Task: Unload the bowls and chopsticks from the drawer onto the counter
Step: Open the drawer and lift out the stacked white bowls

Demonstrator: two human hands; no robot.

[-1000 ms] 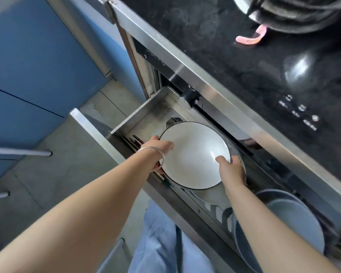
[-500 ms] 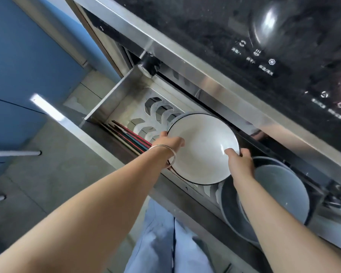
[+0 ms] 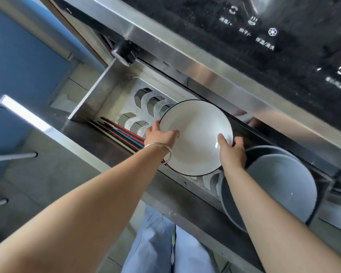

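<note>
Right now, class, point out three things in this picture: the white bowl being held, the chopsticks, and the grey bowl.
white bowl (image 3: pixel 195 134): head view, on its inner surface.
chopsticks (image 3: pixel 122 133): head view, on the bundle's middle.
grey bowl (image 3: pixel 280 186): head view, on its inside.

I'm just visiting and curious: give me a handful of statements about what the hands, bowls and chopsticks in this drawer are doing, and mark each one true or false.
1. Both hands hold the white bowl by its rim. True: the left hand is on its left edge, the right hand on its right.
2. The chopsticks already lie on the counter. False: the chopsticks are in the drawer, left of the white bowl.
3. Grey bowls sit in the drawer to the right of the white bowl. True.
4. The white bowl is full of rice. False: it is empty.
5. A bracelet is on the right wrist. False: it is on the left wrist.
</note>
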